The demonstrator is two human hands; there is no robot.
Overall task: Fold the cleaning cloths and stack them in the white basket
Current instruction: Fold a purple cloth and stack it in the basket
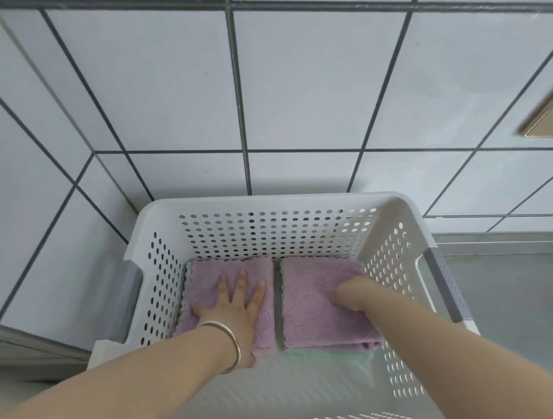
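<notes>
Two hands: left hand [237, 312] flat, right hand [352, 295] curled, on two purple cloths [316, 299].

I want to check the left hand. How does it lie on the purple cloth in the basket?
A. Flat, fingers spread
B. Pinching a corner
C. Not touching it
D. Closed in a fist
A: the left hand lies flat with spread fingers on the left purple cloth inside the basket.

Two folded cloths side by side in the basket [158, 274]: one [204, 286] under the left hand [234, 303], the other [312, 294] under the right hand [354, 295].
</notes>
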